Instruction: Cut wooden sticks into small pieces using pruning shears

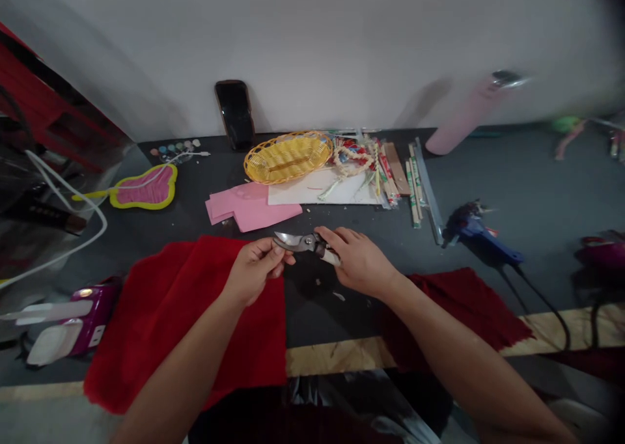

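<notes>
My right hand (359,260) is wrapped round the handles of a pair of pruning shears (306,242), whose metal blades point left. At the blade tips, my left hand (258,265) has its thumb and fingers pinched together; what they hold, if anything, is too small or hidden to make out. Both hands are above the dark tabletop, between a bright red cloth (195,301) under the left wrist and a darker red cloth (469,304) beside the right forearm. Pink sheets (254,209) lie just beyond the left hand.
A yellow woven basket (289,160) stands behind, beside packaged sticks (415,193) and a white sheet (307,191). A phone (236,115) leans on the wall. Rightward are a pink bottle (461,118) and a blue glue gun (481,235). A purple device (90,314) sits at left.
</notes>
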Demonstrator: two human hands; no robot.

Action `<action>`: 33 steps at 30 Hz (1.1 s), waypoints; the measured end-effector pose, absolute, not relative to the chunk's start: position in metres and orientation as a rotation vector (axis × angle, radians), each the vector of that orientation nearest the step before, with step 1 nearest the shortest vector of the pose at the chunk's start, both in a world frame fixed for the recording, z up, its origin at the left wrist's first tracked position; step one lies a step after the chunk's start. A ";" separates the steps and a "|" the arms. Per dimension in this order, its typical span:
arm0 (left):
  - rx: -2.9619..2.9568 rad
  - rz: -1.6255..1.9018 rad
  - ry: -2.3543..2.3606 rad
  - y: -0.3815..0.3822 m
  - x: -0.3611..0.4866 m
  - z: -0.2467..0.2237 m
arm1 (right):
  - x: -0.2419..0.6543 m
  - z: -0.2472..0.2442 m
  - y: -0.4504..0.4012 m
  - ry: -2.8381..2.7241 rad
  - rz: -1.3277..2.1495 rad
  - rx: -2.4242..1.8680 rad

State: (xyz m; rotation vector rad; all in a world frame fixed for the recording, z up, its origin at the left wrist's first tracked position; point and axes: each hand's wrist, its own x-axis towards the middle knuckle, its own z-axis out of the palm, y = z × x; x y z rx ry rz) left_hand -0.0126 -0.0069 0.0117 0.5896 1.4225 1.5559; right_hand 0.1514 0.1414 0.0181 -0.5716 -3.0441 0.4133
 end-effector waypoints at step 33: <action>0.837 1.521 1.584 -0.015 -0.015 0.009 | 0.157 0.018 0.146 -3.024 0.606 -0.362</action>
